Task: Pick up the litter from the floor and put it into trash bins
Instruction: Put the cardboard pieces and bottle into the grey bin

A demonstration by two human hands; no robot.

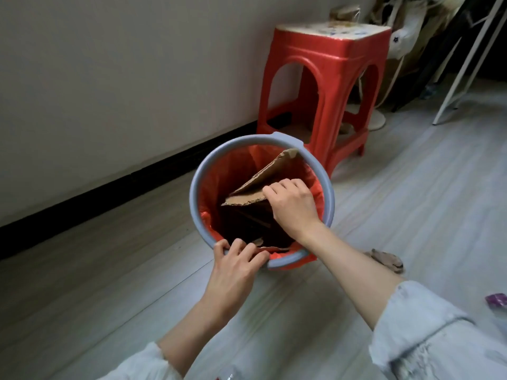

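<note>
A round grey trash bin (pixel 201 174) lined with an orange bag stands on the floor by the wall. A torn brown cardboard piece (pixel 270 171) leans inside it, its top corner reaching the far rim. My right hand (pixel 292 205) is over the bin's mouth and pinches the cardboard's near edge. My left hand (pixel 237 263) grips the bin's near rim, fingers curled over it. More cardboard scraps lie dark at the bottom of the bin.
A red plastic stool (pixel 329 86) stands just behind the bin on the right. A crumpled brown scrap (pixel 388 260) lies on the floor right of my right arm. A purple wrapper (pixel 496 300) lies at the right edge. White rack legs (pixel 463 64) stand at back right.
</note>
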